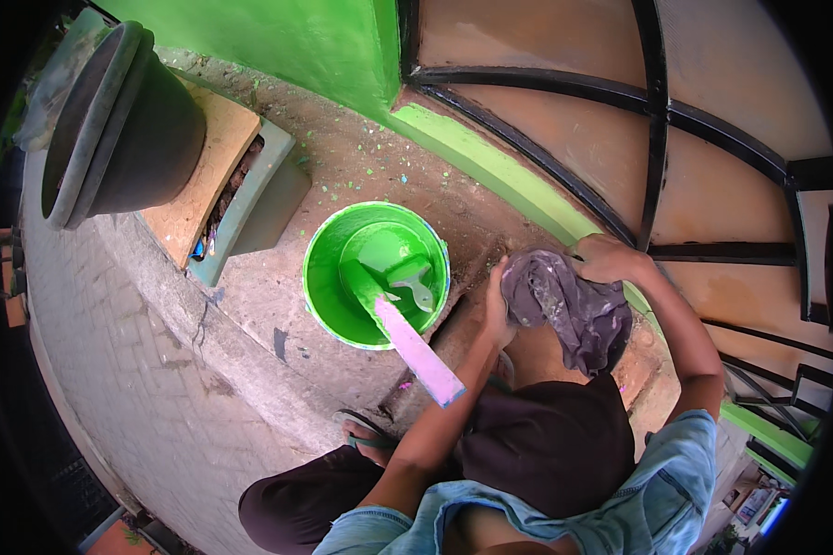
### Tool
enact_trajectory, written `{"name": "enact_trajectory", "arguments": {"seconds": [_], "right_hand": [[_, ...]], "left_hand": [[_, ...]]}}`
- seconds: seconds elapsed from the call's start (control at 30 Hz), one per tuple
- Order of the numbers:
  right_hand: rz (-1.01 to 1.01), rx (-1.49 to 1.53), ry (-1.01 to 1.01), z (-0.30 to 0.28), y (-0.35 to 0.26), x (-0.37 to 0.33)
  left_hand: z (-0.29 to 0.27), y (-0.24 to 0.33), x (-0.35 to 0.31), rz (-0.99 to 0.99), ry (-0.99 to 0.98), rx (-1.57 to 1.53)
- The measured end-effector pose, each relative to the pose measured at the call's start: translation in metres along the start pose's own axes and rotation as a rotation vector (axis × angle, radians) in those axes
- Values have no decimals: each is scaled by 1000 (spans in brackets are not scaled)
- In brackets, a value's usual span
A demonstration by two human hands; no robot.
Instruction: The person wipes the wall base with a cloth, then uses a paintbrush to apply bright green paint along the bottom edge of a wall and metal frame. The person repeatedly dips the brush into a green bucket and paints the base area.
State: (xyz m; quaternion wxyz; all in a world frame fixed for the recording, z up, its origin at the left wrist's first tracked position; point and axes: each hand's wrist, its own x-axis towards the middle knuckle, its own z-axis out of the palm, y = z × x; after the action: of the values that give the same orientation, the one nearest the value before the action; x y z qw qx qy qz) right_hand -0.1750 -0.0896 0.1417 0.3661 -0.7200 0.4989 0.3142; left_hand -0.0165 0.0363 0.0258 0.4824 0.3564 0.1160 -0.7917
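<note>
A crumpled dark grey-purple rag [574,310] with pale paint stains hangs between my hands, over my lap. My left hand [498,303] holds its left edge, the fingers partly behind the fabric. At its upper right, close to the low green ledge, my right hand [609,259] is closed on the cloth. Left of my left hand stands a bucket [319,277] coated in bright green, with green paint at the bottom. A pink-ended flat stick [415,347] leans out over the bucket's near rim. Inside lies a paintbrush [420,289], its pale handle showing and its head covered in green.
A large dark plant pot [148,139] stands on a board over a grey-green planter [267,203] at the upper left. Beyond the bucket rises a green wall [278,46]. A black metal frame with brown panels [564,139] bounds the right side. Paint flakes dot the ground.
</note>
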Motion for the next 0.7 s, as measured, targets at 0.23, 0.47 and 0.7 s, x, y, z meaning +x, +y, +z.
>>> {"name": "enact_trajectory", "arguments": {"seconds": [0.23,0.47,0.7], "right_hand": [[-371,809,681,48,1,18],[-77,358,1370,102,-8,39],[-255,231,1274,66,-44,104]], "left_hand": [[-4,40,2,132,-84,-325],[8,12,19,72,-170,-158],[1,18,28,291,7,-323]]}}
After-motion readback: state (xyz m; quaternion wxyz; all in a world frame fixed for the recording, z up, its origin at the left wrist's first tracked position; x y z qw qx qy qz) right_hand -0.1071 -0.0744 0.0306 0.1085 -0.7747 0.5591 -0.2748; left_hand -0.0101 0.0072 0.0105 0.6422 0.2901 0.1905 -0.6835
